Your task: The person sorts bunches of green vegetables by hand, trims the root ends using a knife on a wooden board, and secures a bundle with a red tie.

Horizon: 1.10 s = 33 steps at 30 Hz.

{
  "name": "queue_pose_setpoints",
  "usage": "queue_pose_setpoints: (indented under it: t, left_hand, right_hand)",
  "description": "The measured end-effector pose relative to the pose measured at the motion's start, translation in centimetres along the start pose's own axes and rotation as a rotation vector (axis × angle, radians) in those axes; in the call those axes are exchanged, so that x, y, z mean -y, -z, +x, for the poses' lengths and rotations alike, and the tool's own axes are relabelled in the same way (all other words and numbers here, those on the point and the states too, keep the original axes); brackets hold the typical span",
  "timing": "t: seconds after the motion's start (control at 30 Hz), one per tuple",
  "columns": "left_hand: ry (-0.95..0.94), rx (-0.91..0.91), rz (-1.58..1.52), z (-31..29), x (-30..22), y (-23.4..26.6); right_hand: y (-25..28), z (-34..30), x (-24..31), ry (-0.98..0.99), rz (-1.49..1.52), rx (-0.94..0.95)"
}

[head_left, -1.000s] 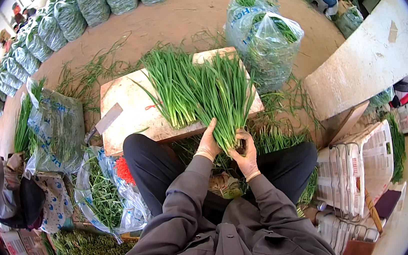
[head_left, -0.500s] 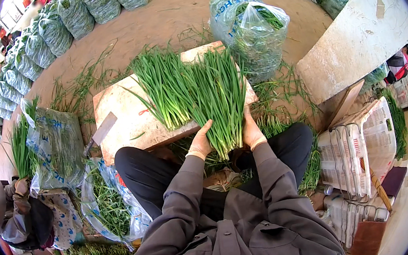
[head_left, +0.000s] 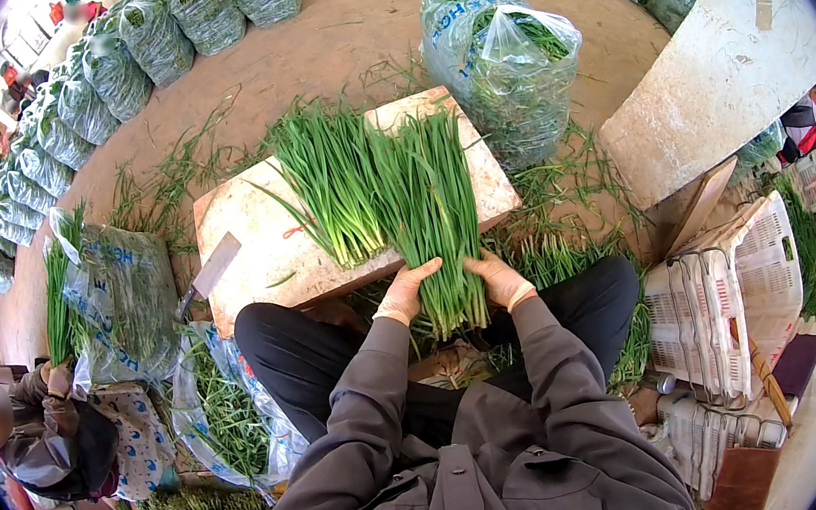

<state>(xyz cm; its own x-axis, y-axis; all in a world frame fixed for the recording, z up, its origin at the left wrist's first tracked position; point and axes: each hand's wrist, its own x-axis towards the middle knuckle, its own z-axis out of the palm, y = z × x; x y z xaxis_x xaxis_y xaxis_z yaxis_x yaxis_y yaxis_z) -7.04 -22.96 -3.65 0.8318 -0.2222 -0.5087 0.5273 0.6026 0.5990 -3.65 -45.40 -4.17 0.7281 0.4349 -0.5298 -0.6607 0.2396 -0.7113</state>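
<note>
The bunch of long, thin green leaves (head_left: pixel 430 202) is now squeezed narrower and pulled nearer the body, so its ends look neater. It is gripped low by the left hand (head_left: pixel 400 294) at eight o'clock and right hand (head_left: pixel 500 281) at four, thumbs on top, over the five o'clock edge of the flat white board (head_left: pixel 246 205).

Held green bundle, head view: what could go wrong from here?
The green bundle shows no tie, so stems might slip from the hands.
Its leaves lie against the second bundle on the board; the two could tangle.
The cleaver's handle juts past the board's left edge; a knock might tip it off.
</note>
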Motion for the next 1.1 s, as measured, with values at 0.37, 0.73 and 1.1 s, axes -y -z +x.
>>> queue_pose_setpoints:
  t: [0.37,0.73,1.1]
  left_hand:
    - [-0.099,-0.043,0.024,0.0,-0.3,-3.0]
    - [-0.601,0.26,0.282,-0.6,-13.3,-11.5]
    - [-0.567,0.226,0.704,7.2,-16.5,-5.8]
  right_hand:
    - [-4.1,-1.0,3.8,0.218,-0.186,-0.053]
    - [-6.8,-1.0,17.6,0.776,-0.356,0.181]
    - [-3.0,7.6,17.3,0.772,-0.874,-0.038]
